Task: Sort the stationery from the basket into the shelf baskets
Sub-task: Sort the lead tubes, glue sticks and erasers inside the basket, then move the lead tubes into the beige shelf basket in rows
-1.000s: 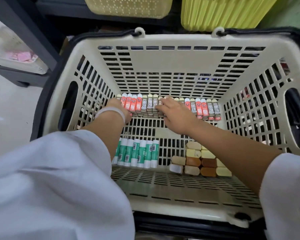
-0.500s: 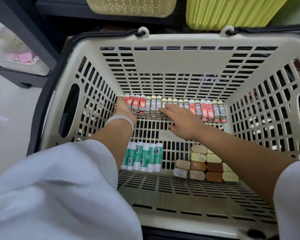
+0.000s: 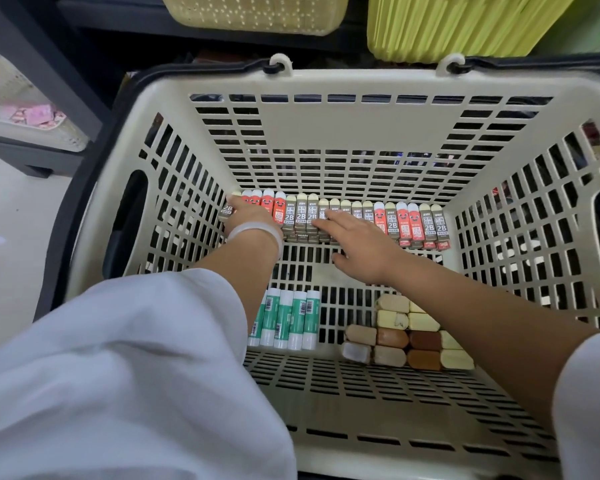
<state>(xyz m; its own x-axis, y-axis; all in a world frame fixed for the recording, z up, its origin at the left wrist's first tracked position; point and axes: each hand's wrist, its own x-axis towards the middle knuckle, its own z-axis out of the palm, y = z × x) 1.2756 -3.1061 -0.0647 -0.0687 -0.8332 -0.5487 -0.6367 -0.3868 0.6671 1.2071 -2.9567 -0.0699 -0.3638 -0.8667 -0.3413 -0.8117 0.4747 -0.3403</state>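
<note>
Head view: hands (image 3: 361, 244) farther along erasers (image 3: 406, 223)

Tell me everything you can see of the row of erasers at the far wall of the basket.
The erasers stand side by side along the far wall of the cream basket, in red or grey-brown paper sleeves, many printed 2B, pale tips up. More seem stacked beneath. The left hand touches the row's left end; the right hand lies on its middle.
</note>
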